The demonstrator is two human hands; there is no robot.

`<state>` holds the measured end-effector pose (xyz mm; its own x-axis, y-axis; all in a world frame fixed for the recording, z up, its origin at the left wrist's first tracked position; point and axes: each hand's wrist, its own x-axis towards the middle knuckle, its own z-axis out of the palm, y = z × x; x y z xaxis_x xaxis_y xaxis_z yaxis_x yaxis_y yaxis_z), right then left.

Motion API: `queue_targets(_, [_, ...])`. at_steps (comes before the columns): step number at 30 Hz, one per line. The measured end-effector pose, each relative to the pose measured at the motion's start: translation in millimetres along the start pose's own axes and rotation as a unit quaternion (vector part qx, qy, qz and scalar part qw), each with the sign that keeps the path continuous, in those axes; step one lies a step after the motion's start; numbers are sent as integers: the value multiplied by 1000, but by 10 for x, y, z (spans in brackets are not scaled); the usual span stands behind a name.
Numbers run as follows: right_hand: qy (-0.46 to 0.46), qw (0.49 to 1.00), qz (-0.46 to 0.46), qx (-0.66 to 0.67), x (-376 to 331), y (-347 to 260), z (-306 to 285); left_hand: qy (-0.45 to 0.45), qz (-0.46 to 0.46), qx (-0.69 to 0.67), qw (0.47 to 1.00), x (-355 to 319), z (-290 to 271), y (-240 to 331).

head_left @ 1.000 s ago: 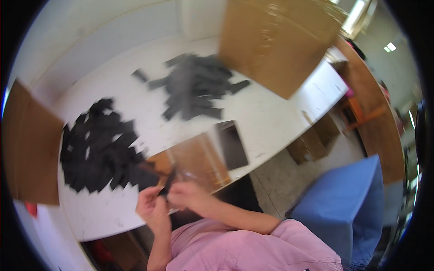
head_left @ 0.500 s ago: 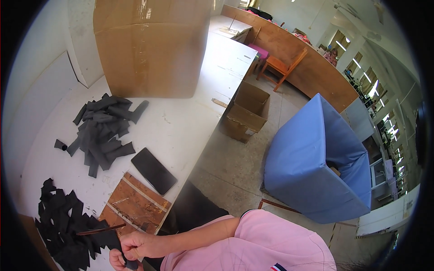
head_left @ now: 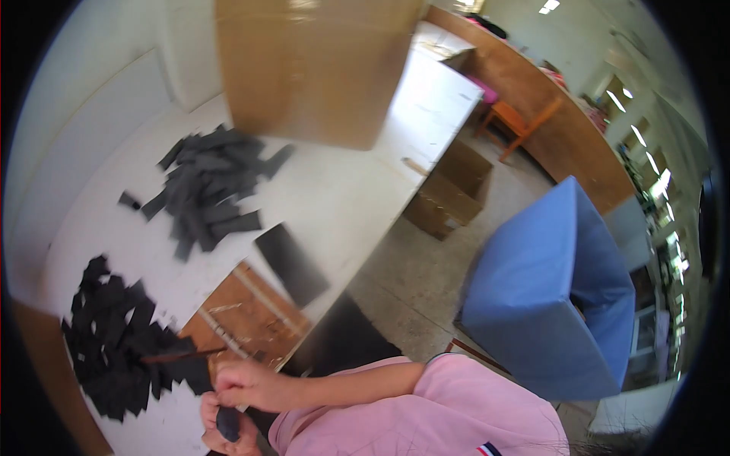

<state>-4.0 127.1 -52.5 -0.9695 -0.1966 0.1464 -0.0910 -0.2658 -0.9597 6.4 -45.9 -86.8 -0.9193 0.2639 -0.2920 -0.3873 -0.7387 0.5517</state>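
Note:
At the bottom, a small dark fabric piece [head_left: 227,424] bulges between my hands, folded or rolled up. My left hand [head_left: 237,444], partly cut off by the lower edge, is closed round it. Just above, my right hand [head_left: 255,385] is closed with its fingertips pressed against the same fabric, touching the left hand. A thin brown rod [head_left: 182,356] juts left above my hands, over a heap of flat black fabric pieces [head_left: 114,334]. Beside it a worn brown wooden board [head_left: 255,315] lies at the table edge. Farther back is a pile of dark grey fabric tubes [head_left: 209,182].
A black phone [head_left: 293,262] lies on the white table [head_left: 334,186], near a large cardboard box [head_left: 312,76]. Right of the table stand an open carton [head_left: 449,194], a blue fabric-covered bin [head_left: 525,296] and an orange chair [head_left: 521,121]. Another brown box wall [head_left: 49,372] borders the left.
The view has shifted, so the table's things sit farther right and mostly higher. My hands have turned the dark fabric piece, and its bunched end now shows above the left fingers.

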Motion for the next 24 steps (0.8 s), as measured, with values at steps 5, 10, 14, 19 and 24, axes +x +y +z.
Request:
queue_targets(5, [10, 999, 45, -8, -5, -25, -310, -94, -103, 21, 990, 0, 950, 56])
queue_targets(10, [16, 998, 46, 39, 68, -116, -256, -4, 80, 324, 943, 9, 852, -77])
queue_targets(14, [27, 993, -69, -96, 199, -252, -177, 41, 137, 334, 932, -44, 1042, -46])
queue_targets(19, [23, 991, -77, -108, 325, -539, -111, -108, 48, 66, 991, 113, 1044, 231])
queue_targets(24, [-26, 989, -30, -140, 649, -866, -52, -229, -95, -317, 915, 331, 1081, 515])
